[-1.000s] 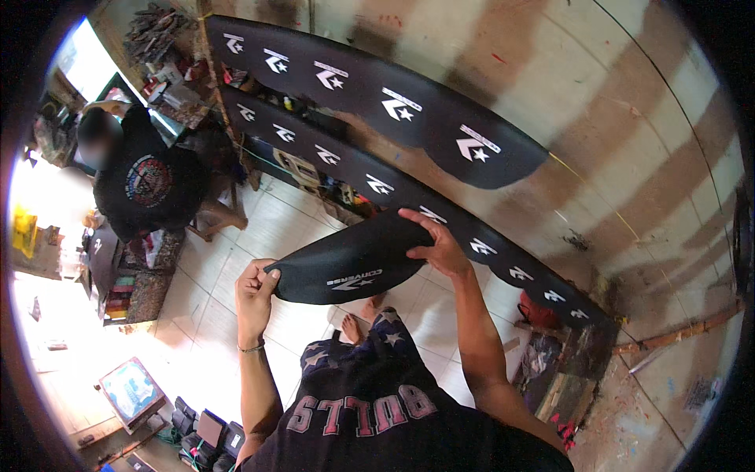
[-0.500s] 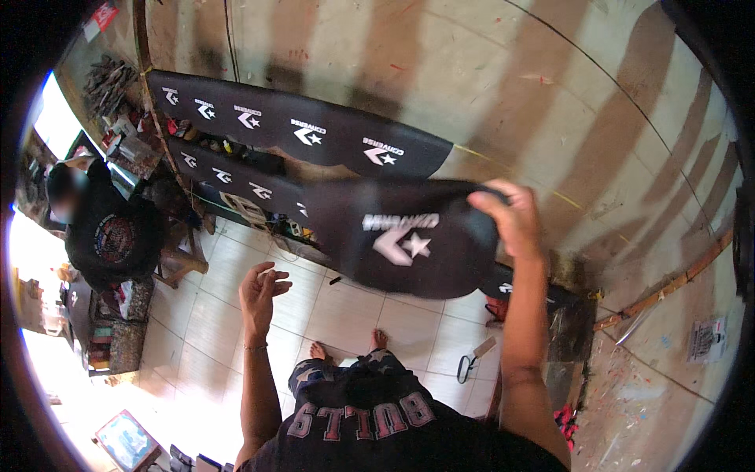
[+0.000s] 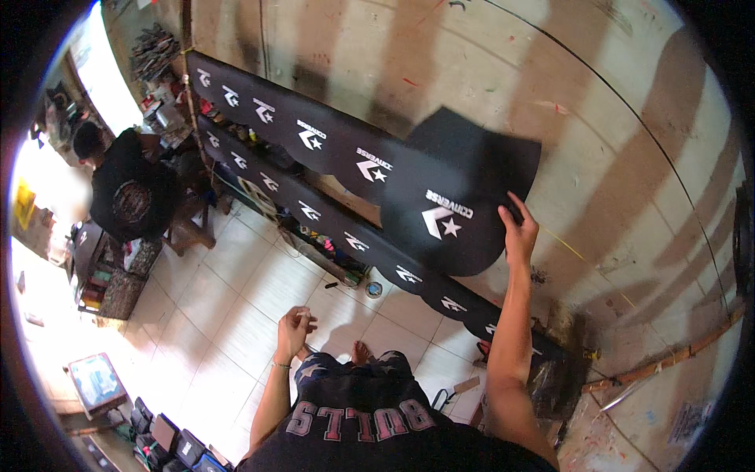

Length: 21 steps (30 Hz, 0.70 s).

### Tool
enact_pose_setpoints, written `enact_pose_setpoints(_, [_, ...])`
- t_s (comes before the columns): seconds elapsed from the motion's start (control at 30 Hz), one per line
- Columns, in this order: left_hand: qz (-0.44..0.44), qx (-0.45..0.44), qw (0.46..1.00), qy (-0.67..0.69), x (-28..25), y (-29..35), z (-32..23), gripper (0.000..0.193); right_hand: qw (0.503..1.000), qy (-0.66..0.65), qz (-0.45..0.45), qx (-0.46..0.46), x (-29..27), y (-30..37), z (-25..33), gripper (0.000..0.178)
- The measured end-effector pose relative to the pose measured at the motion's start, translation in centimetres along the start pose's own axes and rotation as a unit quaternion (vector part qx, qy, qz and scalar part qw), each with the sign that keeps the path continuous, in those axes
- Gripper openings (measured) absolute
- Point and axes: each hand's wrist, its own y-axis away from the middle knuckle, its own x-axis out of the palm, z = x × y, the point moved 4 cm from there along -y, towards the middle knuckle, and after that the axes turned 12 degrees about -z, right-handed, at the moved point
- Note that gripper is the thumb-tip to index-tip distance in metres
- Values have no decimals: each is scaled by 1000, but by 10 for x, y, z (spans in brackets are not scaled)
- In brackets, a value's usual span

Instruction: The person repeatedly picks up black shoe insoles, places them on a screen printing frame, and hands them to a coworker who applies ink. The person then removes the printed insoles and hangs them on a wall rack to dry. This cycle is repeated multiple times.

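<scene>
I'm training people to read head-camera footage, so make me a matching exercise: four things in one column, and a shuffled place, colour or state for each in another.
Column 1
1. Right hand
2. Left hand
3. Co-worker
4. Floor

Column 2
A. Pale and tiled
B. Fingers bent, apart from the loose black panel
C. Holding the loose black panel by its edge
D. At the left of the picture, in a dark top

Right pairs: 1-C, 2-B, 3-D, 4-A
</scene>
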Motion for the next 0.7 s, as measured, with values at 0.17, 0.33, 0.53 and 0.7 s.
enact_pose_setpoints(0.17, [-43, -42, 991, -117, -21, 22, 90, 21, 990, -125, -55, 37, 11, 8, -56, 59])
enact_pose_setpoints(0.33, [-62, -116, 988, -84, -55, 53, 192, 28, 985, -163, -54, 12, 14, 8, -73, 65])
enact_pose_setpoints(0.53, [106, -176, 939, -277, -122, -2, 222, 36, 989, -118, -84, 16, 12, 16, -63, 84])
enact_pose_setpoints(0.7, [96, -218, 935, -263, -180, -48, 217, 37, 955, -18, -289, 64, -17, 126, -89, 74])
